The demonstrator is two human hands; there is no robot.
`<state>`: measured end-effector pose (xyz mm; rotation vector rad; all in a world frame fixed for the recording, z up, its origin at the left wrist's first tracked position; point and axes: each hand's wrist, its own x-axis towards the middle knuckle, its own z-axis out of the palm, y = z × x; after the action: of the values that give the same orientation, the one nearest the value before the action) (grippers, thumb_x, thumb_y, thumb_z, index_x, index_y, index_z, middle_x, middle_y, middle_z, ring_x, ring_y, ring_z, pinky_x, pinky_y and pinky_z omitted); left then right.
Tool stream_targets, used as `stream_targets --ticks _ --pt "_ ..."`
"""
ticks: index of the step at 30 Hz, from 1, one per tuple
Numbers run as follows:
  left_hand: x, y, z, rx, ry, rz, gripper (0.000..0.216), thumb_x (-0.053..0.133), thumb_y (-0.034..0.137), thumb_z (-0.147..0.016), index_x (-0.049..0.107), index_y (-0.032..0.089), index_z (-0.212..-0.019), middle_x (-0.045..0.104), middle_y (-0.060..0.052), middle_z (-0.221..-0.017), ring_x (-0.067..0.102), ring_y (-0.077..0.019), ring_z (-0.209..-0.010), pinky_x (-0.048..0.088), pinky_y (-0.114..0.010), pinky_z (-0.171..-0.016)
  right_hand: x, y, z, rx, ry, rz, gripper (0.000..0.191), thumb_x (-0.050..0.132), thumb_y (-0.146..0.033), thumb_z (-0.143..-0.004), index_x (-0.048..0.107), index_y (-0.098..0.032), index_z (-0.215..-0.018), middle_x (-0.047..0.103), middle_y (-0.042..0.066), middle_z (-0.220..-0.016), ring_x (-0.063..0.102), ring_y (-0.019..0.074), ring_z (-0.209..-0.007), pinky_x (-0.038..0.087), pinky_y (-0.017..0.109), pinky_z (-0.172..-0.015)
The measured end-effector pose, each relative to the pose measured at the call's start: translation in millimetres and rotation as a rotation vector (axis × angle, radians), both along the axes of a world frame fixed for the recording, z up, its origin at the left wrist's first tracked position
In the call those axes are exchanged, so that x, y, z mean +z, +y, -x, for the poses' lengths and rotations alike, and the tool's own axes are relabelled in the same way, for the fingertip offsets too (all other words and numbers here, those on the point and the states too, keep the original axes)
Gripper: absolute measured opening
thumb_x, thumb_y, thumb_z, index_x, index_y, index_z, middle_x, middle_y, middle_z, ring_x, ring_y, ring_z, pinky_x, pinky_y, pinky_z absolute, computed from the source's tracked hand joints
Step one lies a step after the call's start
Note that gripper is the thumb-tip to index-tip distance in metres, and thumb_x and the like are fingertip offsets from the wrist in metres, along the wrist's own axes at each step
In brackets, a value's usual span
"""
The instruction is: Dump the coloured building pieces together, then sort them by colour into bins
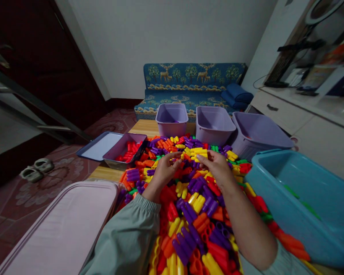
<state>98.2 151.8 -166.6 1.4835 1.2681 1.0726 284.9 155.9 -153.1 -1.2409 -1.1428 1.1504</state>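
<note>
My right hand (pixel 216 166) grips a yellow plastic piece made of joined tubes (pixel 199 153) between thumb and fingers, above the far part of a heap. My left hand (pixel 166 169) is just to its left, fingers curled with a gap between thumb and forefinger, and nothing shows in it. Under both hands spreads a thick heap of ribbed plastic pieces in purple, yellow, orange, red and green. A purple piece (pixel 186 244) and a yellow piece (pixel 197 202) lie on top nearer me.
Lilac bins (pixel 172 126) stand behind the heap, and a large teal bin (pixel 298 206) with green pieces stands right. A purple box (pixel 123 164) at left holds red pieces (pixel 129 151). A pale pink lid (pixel 65 225) is front left. A blue sofa (pixel 186 95) is behind.
</note>
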Motion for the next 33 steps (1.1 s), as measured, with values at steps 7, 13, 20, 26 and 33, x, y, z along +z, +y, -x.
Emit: stream_targets --ticks 7,13,20,26,33 --pt "3.0 7 1 0.103 -0.747 0.252 0.03 0.072 0.022 -0.075 0.065 0.012 -0.102 0.07 -0.012 -0.109 0.07 -0.0205 -0.096 0.054 -0.03 -0.088 34.7 40 -1 -0.186 0.385 0.062 0.016 0.078 -0.02 -0.069 0.063 -0.016 -0.073 0.065 -0.002 -0.06 0.058 0.0082 -0.05 0.049 0.017 -0.048" --pt "14.0 6 16 0.042 -1.202 0.457 0.031 0.051 0.042 -0.088 0.058 0.013 -0.097 0.066 -0.018 -0.111 0.064 -0.0287 -0.112 0.053 -0.042 -0.095 48.2 69 -6 -0.295 0.416 0.0 0.007 0.065 -0.011 -0.082 0.063 -0.014 -0.075 0.066 -0.001 -0.06 0.057 0.0059 -0.046 0.049 0.014 -0.047" --pt "7.6 7 20 0.041 -1.262 0.472 0.06 0.052 0.051 -0.086 0.042 0.013 -0.131 0.052 -0.023 -0.135 0.052 -0.0317 -0.129 0.05 -0.047 -0.1 48.1 97 -20 -0.429 0.151 -0.109 0.007 0.069 -0.01 -0.077 0.063 -0.011 -0.081 0.065 -0.001 -0.062 0.055 0.0048 -0.042 0.047 0.013 -0.041" --pt "9.3 6 21 0.035 -1.251 0.485 0.072 0.051 0.054 -0.085 0.032 0.013 -0.142 0.043 -0.025 -0.144 0.049 -0.0317 -0.132 0.053 -0.043 -0.096 55.9 100 -20 -0.425 0.288 -0.067 0.008 0.064 -0.004 -0.079 0.061 -0.011 -0.08 0.065 0.0 -0.067 0.061 0.0067 -0.052 0.056 0.019 -0.053" --pt "9.7 5 20 0.058 -1.238 0.484 0.068 0.046 0.057 -0.088 0.036 0.013 -0.139 0.044 -0.024 -0.144 0.049 -0.0316 -0.132 0.053 -0.044 -0.095 67.1 100 -16 -0.477 0.553 -0.026 0.031 0.055 0.015 -0.068 0.055 -0.014 -0.079 0.06 -0.004 -0.07 0.066 0.0085 -0.07 0.062 0.024 -0.068"
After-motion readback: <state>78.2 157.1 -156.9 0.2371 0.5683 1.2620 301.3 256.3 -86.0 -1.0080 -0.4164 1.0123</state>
